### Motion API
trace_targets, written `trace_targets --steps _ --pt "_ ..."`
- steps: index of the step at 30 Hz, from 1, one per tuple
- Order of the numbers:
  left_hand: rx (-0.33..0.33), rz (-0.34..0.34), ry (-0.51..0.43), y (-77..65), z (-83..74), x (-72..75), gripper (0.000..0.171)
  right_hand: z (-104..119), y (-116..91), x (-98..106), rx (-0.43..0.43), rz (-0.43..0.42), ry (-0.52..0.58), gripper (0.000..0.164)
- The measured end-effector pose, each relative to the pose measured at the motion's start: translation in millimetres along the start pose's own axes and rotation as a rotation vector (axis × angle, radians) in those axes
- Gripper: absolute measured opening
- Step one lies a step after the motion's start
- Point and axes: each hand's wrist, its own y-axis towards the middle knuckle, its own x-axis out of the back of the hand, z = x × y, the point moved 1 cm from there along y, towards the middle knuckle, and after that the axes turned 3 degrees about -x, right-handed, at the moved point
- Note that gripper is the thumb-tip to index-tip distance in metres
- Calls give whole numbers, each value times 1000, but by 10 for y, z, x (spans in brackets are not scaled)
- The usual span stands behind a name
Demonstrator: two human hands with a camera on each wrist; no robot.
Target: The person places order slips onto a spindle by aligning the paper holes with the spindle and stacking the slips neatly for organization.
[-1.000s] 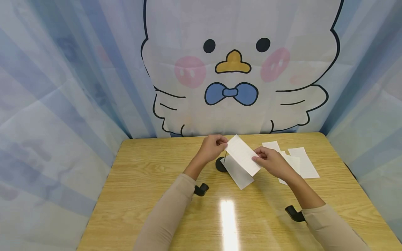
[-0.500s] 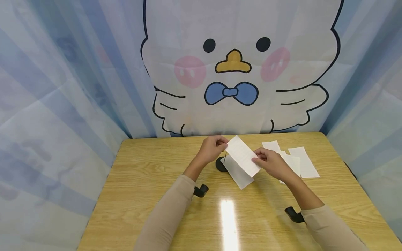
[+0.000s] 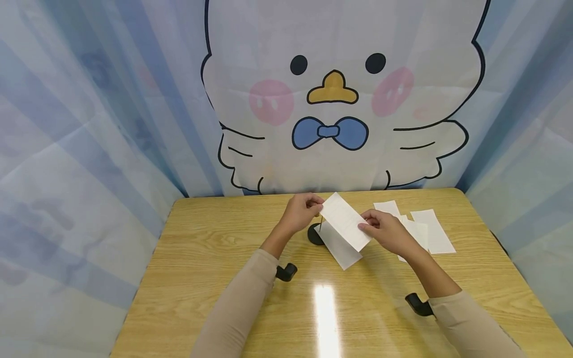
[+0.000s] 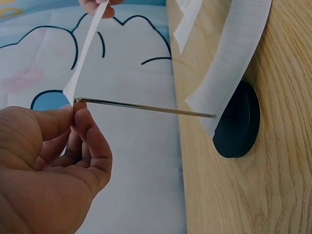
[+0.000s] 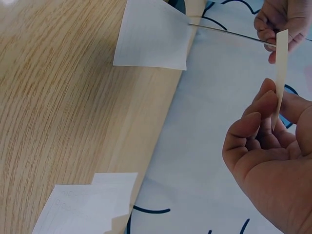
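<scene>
The upper sheet [image 3: 345, 221] hangs above the table [image 3: 201, 298], one corner at the tip of the spike [image 4: 146, 107]; whether it is pierced, I cannot tell. The fingers of the left hand [image 3: 303, 210] pinch that corner right beside the tip; those of the right hand [image 3: 387, 231] pinch the sheet further along. A lower sheet [image 3: 341, 250] seems threaded near the base [image 4: 241, 124].

To spike it well, I would stretch the corner lightly, set the tip slightly in from the edge, and press straight down with the fingers clear of the point, the right hand merely bearing the weight, lest the paper tear.
</scene>
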Motion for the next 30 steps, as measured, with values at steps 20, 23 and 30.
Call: trace_targets --steps 20,23,30 --pt "71 -23 45 31 -7 -45 13 -142 39 -136 -29 50 37 26" --pt "71 -24 51 33 -8 -45 13 -154 50 -168 -46 60 38 26" --pt "73 -20 34 36 9 -47 14 -135 46 -191 -45 54 45 28"
